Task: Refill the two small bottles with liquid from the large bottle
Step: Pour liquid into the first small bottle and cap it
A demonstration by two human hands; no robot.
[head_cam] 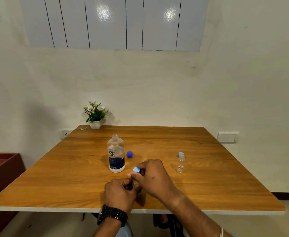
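Near the middle of the worktop's (208,177) front edge, the left hand (119,194) curls around a small bottle (135,184), of which only a sliver shows between the fingers. The right hand (154,177) pinches a light blue cap (136,169) just above it, between thumb and fingertips. Whether the cap is going on or coming off cannot be told, nor how full this bottle is.

The large bottle (116,153) stands open and upright toward the centre of the worktop, its dark blue cap (129,154) lying just beside it on the right. The second small bottle (180,164) stands upright well apart, toward the right edge; it looks nearly empty, with its own light blue cap (181,153) seemingly perched loosely on or just behind the neck.

The main risks, as I judge them: the open large bottle sits close to the working hands, so a careless elbow or reach could tip it and spill the liquid. The small cap is easily fumbled and could roll off the front edge. The slim second bottle could also topple if brushed.
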